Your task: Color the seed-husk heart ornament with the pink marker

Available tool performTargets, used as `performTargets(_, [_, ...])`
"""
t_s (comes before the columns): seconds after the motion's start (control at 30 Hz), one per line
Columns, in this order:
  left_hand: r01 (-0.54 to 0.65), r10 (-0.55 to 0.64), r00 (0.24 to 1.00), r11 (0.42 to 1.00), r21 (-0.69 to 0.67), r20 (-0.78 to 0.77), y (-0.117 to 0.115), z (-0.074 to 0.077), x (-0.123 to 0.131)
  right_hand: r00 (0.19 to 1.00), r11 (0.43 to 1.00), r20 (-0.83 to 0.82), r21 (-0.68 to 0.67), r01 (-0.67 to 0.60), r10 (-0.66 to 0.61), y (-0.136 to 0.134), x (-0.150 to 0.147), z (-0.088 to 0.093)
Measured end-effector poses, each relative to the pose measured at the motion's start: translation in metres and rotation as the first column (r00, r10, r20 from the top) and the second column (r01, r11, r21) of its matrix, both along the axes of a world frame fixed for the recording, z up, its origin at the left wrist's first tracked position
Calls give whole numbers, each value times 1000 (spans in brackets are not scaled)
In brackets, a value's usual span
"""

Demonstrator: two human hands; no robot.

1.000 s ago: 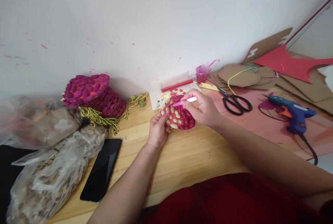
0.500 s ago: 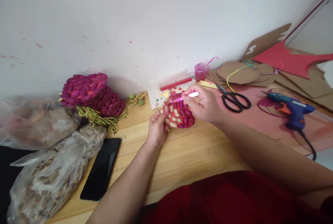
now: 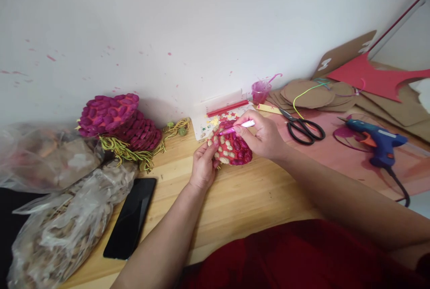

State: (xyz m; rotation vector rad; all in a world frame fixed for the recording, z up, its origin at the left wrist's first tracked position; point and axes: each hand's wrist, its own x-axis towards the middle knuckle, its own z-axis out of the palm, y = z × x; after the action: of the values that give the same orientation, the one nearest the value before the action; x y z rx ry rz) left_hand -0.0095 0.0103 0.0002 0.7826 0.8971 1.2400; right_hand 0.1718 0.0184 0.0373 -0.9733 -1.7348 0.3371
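Observation:
My left hand (image 3: 203,166) is closed on the left edge of a red disc (image 3: 231,148) covered with shell-like pieces, holding it tilted just above the table. The disc's right and far pieces are glossy magenta, while those at the near left are pale tan. Pinched in my right hand (image 3: 264,136) is a slim paintbrush (image 3: 247,123), white at its upper end and pink lower down. Its lower end reaches the pieces at the disc's far left; the bristles are too small to make out.
Behind the disc lies a white sheet with star cutouts (image 3: 215,121), beside a pink-stained cup (image 3: 260,92). Scissors (image 3: 304,128), a blue glue gun (image 3: 383,141) and cardboard ovals (image 3: 309,94) lie right. Left are stacked magenta discs (image 3: 110,116), a phone (image 3: 131,217) and plastic bags (image 3: 67,230).
My right hand and the paintbrush have shifted slightly left and down over the disc. My left hand keeps its hold on the disc, almost unmoved.

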Motion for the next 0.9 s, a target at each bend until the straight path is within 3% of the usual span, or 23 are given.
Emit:
performTargets(0.2, [-6,6,1000,1000,5,-3,0,-2,-1,999,1000,-50,-12,7,-7,3,3,-3])
performTargets(0.43, [3,-3,1000,1000,12,-2,1,-4,-1,998,992,37,110,56,-60,4,3,-3])
performTargets(0.63, [-5,5,1000,1000,14,2,0,-4,-1,998,993,55,115,17,-23,4,3,-1])
performTargets(0.77, [-4,4,1000,1000,16,5,1,-4,-1,996,988,55,139,64,-72,5,4,-2])
performTargets(0.9, [14,-14,1000,999,35,5,1,-5,0,998,995,62,97,-13,7,2,1,-1])
